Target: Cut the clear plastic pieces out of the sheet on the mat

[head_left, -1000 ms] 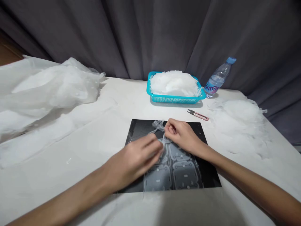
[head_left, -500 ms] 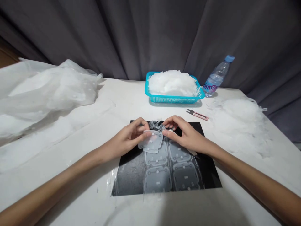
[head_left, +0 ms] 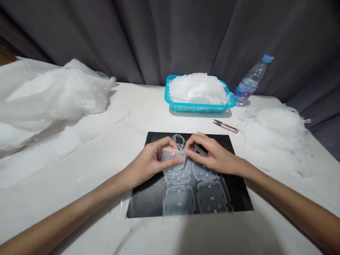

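Note:
My left hand (head_left: 159, 156) holds a small translucent silicone-like pad (head_left: 170, 166) with rounded corners and little holes, thumb in front and fingers behind. At the pad's upper right corner, the fingertips of my right hand (head_left: 203, 150) pinch a thin clear strip (head_left: 183, 150). A loop of the same strip (head_left: 179, 140) curls up behind the fingers. Beneath both hands lies a black sheet (head_left: 146, 202), on which several similar translucent panels (head_left: 179, 202) sit in rows. Whether the strip is still joined to the pad, I cannot tell.
Behind the sheet is a turquoise basket (head_left: 200, 107) heaped with white translucent pieces. A water bottle (head_left: 251, 83) leans beside it. Pink thread snips (head_left: 226, 126) lie in front. A pile of clear scraps (head_left: 276, 141) is on the right, a large plastic bag (head_left: 61, 95) on the left.
My left hand was blurred low over the panels, then came up holding the pad. Its thumb has since shifted right across the pad. My right hand stays pinched near the strip.

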Motion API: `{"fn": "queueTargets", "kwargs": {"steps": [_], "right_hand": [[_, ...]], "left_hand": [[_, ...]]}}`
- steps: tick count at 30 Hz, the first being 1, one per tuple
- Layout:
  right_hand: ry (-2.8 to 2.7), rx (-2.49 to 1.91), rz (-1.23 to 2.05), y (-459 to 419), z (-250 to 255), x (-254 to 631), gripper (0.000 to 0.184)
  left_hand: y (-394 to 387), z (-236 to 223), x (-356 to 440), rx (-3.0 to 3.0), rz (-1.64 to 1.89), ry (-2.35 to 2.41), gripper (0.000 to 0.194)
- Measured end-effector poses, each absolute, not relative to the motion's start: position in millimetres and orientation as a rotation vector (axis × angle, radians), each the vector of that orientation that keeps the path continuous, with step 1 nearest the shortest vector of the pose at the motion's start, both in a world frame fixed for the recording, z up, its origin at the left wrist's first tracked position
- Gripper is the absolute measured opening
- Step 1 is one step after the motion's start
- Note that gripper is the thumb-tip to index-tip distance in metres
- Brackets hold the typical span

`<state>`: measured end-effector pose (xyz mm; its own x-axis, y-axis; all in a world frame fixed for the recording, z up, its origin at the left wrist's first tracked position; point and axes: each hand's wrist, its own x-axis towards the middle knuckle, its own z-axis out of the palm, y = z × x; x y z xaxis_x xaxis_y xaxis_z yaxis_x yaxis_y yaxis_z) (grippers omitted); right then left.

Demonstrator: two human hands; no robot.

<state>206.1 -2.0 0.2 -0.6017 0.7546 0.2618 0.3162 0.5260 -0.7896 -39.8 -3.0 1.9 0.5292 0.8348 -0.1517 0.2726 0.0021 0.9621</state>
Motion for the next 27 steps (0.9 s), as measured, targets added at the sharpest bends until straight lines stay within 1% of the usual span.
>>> {"fn": "queueTargets", "kwargs": {"steps": [5, 9, 13, 23, 27], "right_hand": [[-2.249, -0.794, 0.981, -2.1, 3.1, 208.1, 0.008], [-2.246, -0.767, 1.009, -2.1, 4.1, 208.6, 0.007], [-2.263, -0.728, 1.011, -2.1, 6.0, 208.9, 0.008], [-2.269, -0.726, 0.876, -2.7, 7.5, 210.3, 0.007], [-2.275, -0.711, 0.808, -3.0, 5.5, 209.6, 0.005]], "left_hand": [[-6.1, 1.7, -37.1, 1.538, 0.6, 0.921, 0.028], [-7.0, 1.0, -36.2, 1.562, 0.632, 0.924, 0.024], [-7.4, 0.1, -35.5, 1.54, 0.621, 0.907, 0.025], [-7.3, 2.3, -36.0, 1.54, 0.545, 0.946, 0.023], [-8.6, 3.0, -34.6, 1.519, 0.525, 0.966, 0.026]]}}
